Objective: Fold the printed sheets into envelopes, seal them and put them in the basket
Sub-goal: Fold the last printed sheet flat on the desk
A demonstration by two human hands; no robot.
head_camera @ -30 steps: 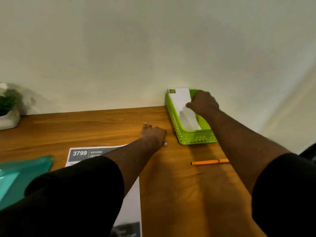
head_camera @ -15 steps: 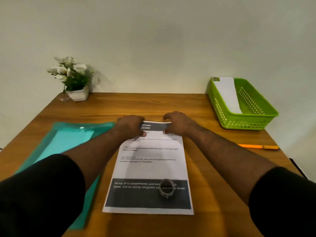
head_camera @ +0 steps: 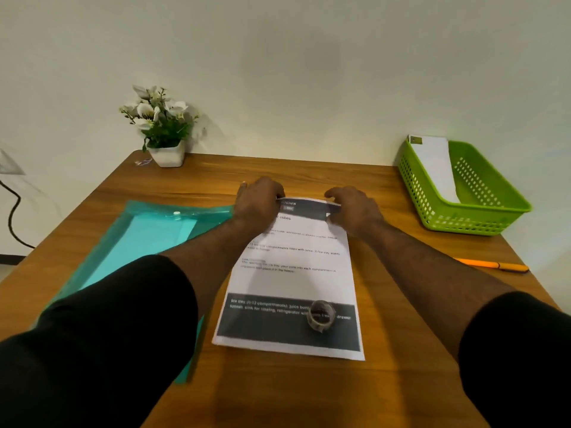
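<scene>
A printed sheet (head_camera: 293, 282) lies lengthwise on the wooden table (head_camera: 309, 171) in front of me. My left hand (head_camera: 258, 199) pinches its far left corner and my right hand (head_camera: 355, 208) pinches its far right corner, and the far edge is lifted slightly off the table. A small roll of clear tape (head_camera: 320, 316) stands on the dark band at the sheet's near end. The green basket (head_camera: 482, 217) sits at the far right with one folded white envelope (head_camera: 435, 165) leaning inside it.
A teal plastic folder (head_camera: 139, 242) lies to the left of the sheet. An orange pen (head_camera: 491, 264) lies to the right near the table's edge. A potted white flower (head_camera: 162, 125) stands at the far left by the wall. A black cable (head_camera: 12, 217) hangs left of the table.
A second ago my right hand was at the envelope in the basket and my left lay on the table. Both hands have since come to the sheet's far corners and raised its edge.
</scene>
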